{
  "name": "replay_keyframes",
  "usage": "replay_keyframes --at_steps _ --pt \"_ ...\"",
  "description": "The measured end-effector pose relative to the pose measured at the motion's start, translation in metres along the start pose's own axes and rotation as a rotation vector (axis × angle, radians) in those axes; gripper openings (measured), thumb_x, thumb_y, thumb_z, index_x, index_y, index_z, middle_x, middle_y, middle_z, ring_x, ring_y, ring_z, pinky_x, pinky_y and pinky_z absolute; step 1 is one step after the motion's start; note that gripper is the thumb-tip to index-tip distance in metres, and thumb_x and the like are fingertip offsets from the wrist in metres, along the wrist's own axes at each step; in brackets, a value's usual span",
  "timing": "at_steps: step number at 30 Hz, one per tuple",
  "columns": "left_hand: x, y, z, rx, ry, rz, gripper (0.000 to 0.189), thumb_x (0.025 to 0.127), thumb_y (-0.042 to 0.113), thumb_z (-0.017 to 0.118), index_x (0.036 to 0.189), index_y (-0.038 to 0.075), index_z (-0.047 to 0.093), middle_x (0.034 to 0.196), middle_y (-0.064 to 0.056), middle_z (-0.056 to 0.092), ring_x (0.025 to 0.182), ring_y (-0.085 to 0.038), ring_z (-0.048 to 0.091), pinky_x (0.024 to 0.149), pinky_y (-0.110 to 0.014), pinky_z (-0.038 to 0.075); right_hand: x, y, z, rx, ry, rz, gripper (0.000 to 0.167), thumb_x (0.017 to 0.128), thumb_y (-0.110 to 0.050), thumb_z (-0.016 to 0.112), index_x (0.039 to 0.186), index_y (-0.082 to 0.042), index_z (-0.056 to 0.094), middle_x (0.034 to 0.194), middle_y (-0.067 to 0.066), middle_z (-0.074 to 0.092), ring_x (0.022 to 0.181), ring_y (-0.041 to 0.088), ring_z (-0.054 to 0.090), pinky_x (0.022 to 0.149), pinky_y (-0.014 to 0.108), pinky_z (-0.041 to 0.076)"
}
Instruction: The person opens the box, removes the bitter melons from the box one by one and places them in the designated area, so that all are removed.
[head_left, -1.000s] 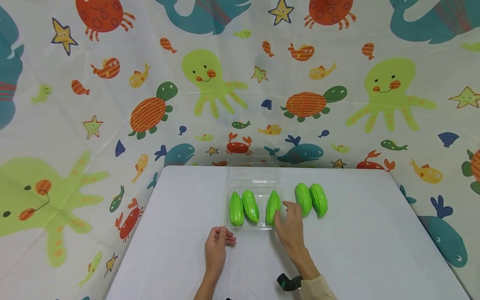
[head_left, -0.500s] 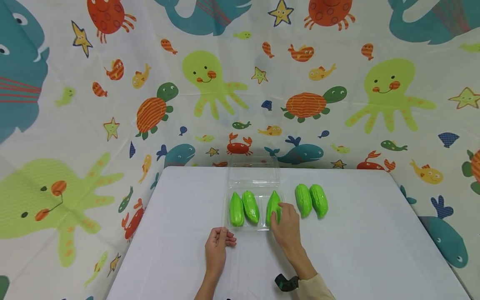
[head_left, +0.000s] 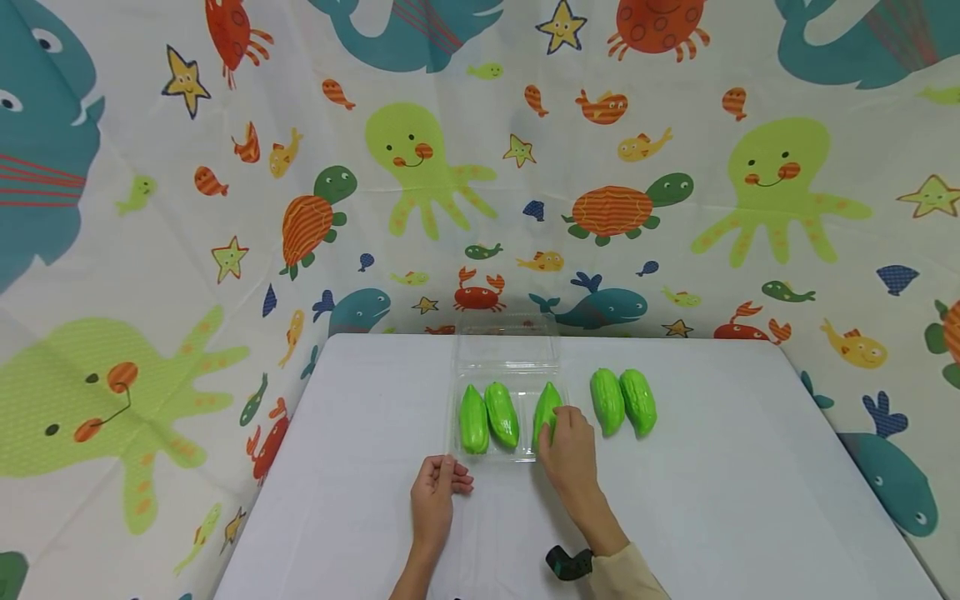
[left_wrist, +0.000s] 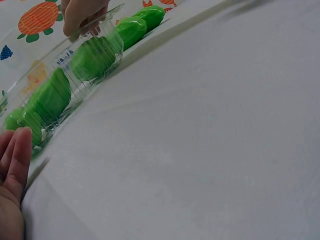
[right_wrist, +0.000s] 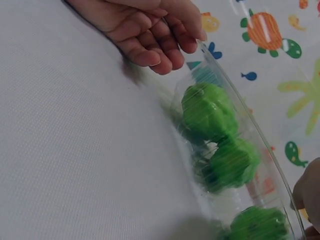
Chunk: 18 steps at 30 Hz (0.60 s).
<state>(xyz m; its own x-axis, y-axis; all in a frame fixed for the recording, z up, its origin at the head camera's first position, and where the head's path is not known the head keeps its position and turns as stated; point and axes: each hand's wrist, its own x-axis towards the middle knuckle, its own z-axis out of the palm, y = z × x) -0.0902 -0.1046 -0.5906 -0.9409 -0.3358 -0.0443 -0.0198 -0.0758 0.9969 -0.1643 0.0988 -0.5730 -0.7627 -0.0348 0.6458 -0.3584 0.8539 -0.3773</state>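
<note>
A clear plastic clamshell box (head_left: pixel 523 412) lies opened on the white table, its lid (head_left: pixel 506 346) folded back. Inside it are bright green, lumpy bitter melons: two (head_left: pixel 487 417) side by side at the left, one (head_left: pixel 548 402) at the right. My left hand (head_left: pixel 432 496) pinches the box's front left corner between thumb and forefinger; the right wrist view shows these fingertips at the rim (right_wrist: pixel 250 112). My right hand (head_left: pixel 572 454) reaches over the box's right side, thumb and fingers around the right melon, partly hiding it. In the left wrist view this hand (left_wrist: pixel 84 15) comes down behind the box wall.
Two more bitter melons (head_left: pixel 622 402) lie side by side on the table, just right of the box. A cloth (head_left: pixel 600 133) printed with sea animals hangs behind the table (head_left: pixel 735 483). A black device (head_left: pixel 570 563) sits at my right wrist.
My right hand has moved slightly left, its fingers coming from beside the right melon to around it. My left hand, the box and the other melons have stayed in place.
</note>
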Motion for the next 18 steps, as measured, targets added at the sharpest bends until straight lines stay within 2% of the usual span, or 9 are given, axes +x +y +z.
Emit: replay_keyframes --at_steps 11,18 --pt "0.003 -0.014 0.001 0.028 0.029 -0.025 0.025 0.106 0.020 0.051 0.101 -0.004 0.057 0.090 -0.022 0.067 0.070 -0.019 0.071 0.066 -0.032 0.065 0.002 -0.009 -0.002 -0.043 -0.098 0.053 0.028 0.080 -0.003 0.072 0.099 0.015 0.061 0.094 0.027 0.062 0.077 0.033 0.062 0.061 0.040 0.057" --pt "0.000 -0.009 0.001 0.014 0.018 -0.010 0.025 0.106 0.019 0.052 0.101 -0.005 0.057 0.090 -0.024 0.067 0.071 -0.022 0.071 0.067 -0.035 0.065 0.003 -0.013 -0.004 -0.069 -0.162 0.096 0.033 0.083 -0.007 0.072 0.105 0.014 0.060 0.098 0.027 0.061 0.081 0.030 0.061 0.059 0.035 0.059"
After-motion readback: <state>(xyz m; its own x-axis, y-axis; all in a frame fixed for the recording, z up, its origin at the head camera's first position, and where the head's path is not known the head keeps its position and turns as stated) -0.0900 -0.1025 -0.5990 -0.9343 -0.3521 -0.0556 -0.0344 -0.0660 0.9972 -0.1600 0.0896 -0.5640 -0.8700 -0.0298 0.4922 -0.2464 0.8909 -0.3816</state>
